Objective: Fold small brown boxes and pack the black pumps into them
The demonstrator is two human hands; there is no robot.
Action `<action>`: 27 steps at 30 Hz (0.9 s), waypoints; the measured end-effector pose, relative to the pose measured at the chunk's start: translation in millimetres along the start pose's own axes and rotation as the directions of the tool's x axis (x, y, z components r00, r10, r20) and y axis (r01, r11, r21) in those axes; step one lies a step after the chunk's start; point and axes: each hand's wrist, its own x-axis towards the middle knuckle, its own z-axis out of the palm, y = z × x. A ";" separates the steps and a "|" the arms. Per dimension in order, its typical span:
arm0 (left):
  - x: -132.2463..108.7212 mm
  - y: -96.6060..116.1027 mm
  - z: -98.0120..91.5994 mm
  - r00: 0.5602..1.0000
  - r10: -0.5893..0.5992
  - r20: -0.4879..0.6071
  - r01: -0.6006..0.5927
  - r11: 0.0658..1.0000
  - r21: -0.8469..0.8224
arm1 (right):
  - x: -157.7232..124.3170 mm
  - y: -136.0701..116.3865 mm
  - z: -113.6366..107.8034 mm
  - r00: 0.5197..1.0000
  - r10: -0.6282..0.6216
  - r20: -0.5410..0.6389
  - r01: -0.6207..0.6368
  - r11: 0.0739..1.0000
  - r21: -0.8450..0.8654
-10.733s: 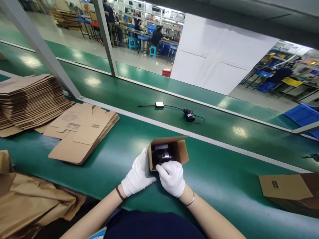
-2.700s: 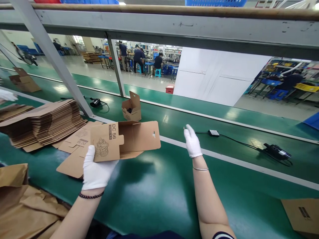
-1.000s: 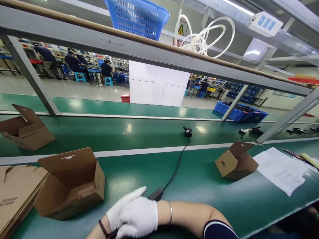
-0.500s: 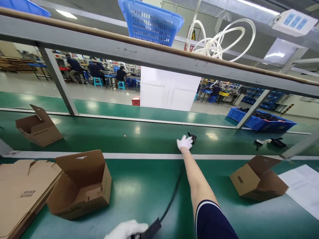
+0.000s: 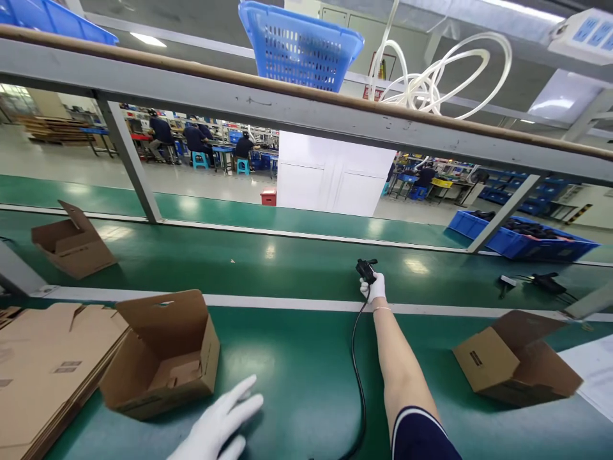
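Black device (image 5: 365, 269): in the right hand (image 5: 376, 287), over the green belt (image 5: 311, 273) beyond the white strip (image 5: 287, 303); whether its underside touches the belt, I cannot tell
Right hand: white-gloved, arm stretched forward, fingers wrapped around the near side of the black device
Black cord (image 5: 355, 364): hangs from the black device, crosses the white strip and curves over the green bench (image 5: 292, 364) to the bottom edge of view
Left hand (image 5: 218, 421): white-gloved, loose with fingers spread, grasping nothing visible, near the open box; contact with the bench I cannot tell
Open box (image 5: 208, 358): brown cardboard on the bench, upright, its tall flap raised at the back
Flattened cartons (image 5: 52, 377): stacked just left of the open box
Left-hand box (image 5: 79, 249): open, on the belt
Right-hand box (image 5: 483, 361): open, on the bench, beside white paper (image 5: 591, 367)
Second device (image 5: 548, 283): black, on the belt at the right
Blue bin (image 5: 517, 246): behind it, filled with dark items
Overhead shelf (image 5: 211, 80): carries a blue basket (image 5: 301, 48) and coiled white tubing (image 5: 426, 86)
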 end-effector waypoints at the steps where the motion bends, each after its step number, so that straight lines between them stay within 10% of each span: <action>1: 3.8 7.8 -6.2 0.998 -0.023 -0.055 0.022 1.000 -0.008 | -11.7 -0.2 1.7 0.997 -0.015 0.077 0.009 0.997 0.083; 7: 37.6 74.2 -31.7 0.960 -0.207 -0.187 0.071 0.830 -0.553 | -124.7 -2.7 40.6 0.839 -0.158 0.520 -0.042 0.935 0.352; 13: 66.7 106.5 -32.2 0.818 -0.389 -0.423 -0.369 0.209 -0.906 | -263.4 -12.4 91.8 0.348 -0.329 0.878 0.155 0.944 0.293; 16: 55.5 94.6 -39.9 0.726 -0.521 -0.448 -0.533 -0.015 -0.846 | -301.2 -24.2 89.7 0.220 -0.223 0.950 0.412 0.904 0.117; 18: 38.1 81.0 -49.4 0.768 -0.474 -0.430 -0.533 -0.102 -0.840 | -310.5 -36.7 75.2 0.143 -0.057 0.988 0.551 0.834 -0.032; 21: 10.9 62.2 -61.5 0.849 -0.280 -0.448 -0.481 -0.059 -0.875 | -314.4 -61.2 43.3 0.128 0.002 0.992 0.754 0.650 -0.099; 27: -5.8 58.5 -56.3 0.978 0.038 -0.205 -0.208 0.262 -0.942 | -329.9 -108.4 21.9 0.026 -0.428 0.904 0.856 0.476 0.201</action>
